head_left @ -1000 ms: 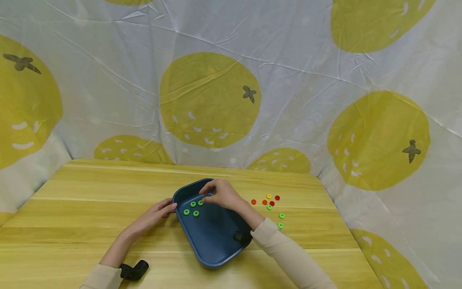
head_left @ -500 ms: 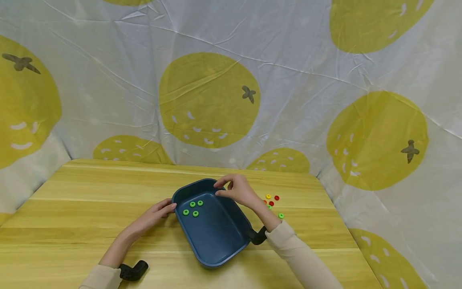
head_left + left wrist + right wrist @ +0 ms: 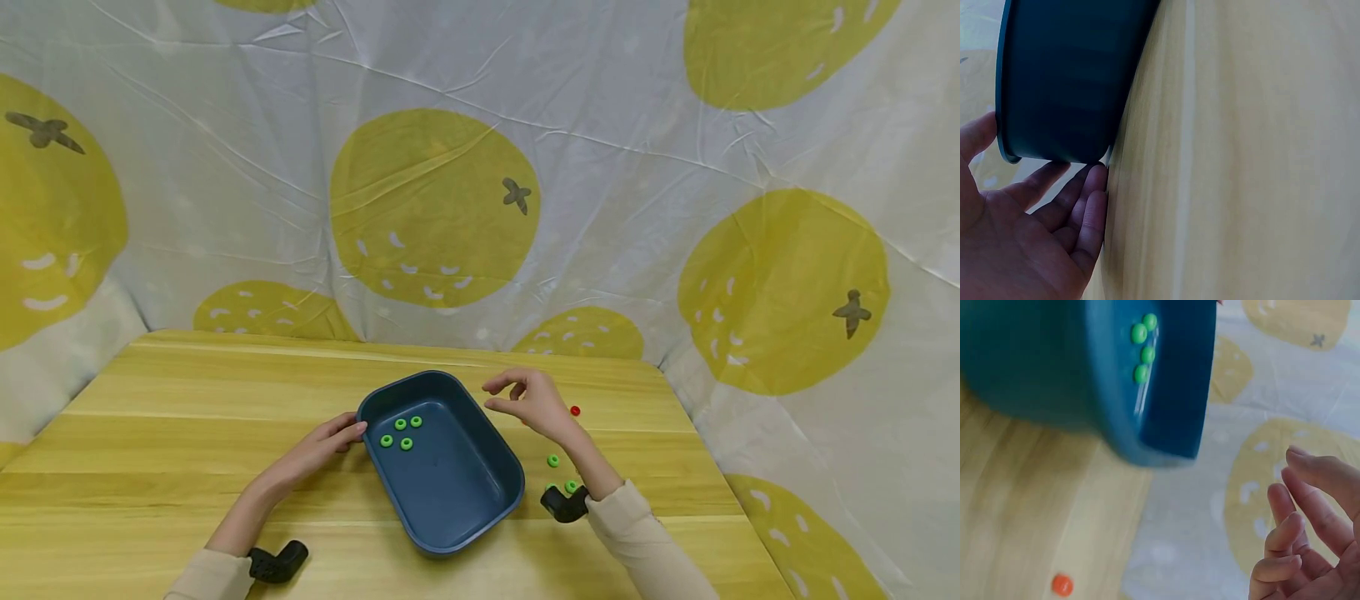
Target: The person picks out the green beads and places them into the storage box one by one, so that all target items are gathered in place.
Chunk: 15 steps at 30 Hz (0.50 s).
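Head view: blue tray (image 3: 450, 492) at lower centre, four green rings (image 3: 407, 448) inside its upper-left end. Left hand (image 3: 326, 442) lightly grips the tray's rim (image 3: 1002, 75); right hand (image 3: 536, 406) hangs right of it, thumb and forefinger apart, gripping nothing. Step in hand, presumably: loading green rings. Next move calls for pinching a loose green ring (image 3: 553, 464), lower right, then clearing the rim. Bare tabletop (image 3: 225, 400) extends at left.

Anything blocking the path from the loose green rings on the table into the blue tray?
Yes: the raised right wall of the blue tray stands between, so the loose green rings would probably need lifting over. In the head view the black wrist device partly hides one.
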### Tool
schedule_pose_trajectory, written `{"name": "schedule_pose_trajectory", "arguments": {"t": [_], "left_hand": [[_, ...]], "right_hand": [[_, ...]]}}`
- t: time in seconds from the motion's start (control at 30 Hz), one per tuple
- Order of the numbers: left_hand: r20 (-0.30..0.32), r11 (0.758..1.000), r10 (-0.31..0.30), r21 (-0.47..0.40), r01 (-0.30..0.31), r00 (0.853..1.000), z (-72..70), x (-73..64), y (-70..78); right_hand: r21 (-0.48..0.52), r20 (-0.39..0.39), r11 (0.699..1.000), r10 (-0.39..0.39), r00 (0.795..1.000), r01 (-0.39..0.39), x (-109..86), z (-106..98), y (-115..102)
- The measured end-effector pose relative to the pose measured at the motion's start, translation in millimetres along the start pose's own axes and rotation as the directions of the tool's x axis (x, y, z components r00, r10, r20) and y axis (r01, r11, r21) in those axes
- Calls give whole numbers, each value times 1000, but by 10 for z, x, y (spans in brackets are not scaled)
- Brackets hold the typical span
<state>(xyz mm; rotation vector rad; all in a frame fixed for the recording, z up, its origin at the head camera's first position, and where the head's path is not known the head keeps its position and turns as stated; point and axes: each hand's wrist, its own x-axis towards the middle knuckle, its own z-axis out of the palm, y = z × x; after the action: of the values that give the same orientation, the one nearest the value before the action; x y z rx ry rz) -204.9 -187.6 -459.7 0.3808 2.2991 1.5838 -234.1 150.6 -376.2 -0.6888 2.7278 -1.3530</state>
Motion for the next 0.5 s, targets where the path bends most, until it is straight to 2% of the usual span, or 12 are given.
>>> {"name": "schedule_pose_trajectory", "arguments": {"t": [0.17,0.5], "left_hand": [[-1,1000,-2,-2,2,1000,2,3,-7],[0,1000,-1,-13,1,1000,0,2,-14]], "right_hand": [[4,-19,1000,30,999,-30,-125,-104,93],[-52,-51,996,69,996,-72,-357,-194,416]]}}
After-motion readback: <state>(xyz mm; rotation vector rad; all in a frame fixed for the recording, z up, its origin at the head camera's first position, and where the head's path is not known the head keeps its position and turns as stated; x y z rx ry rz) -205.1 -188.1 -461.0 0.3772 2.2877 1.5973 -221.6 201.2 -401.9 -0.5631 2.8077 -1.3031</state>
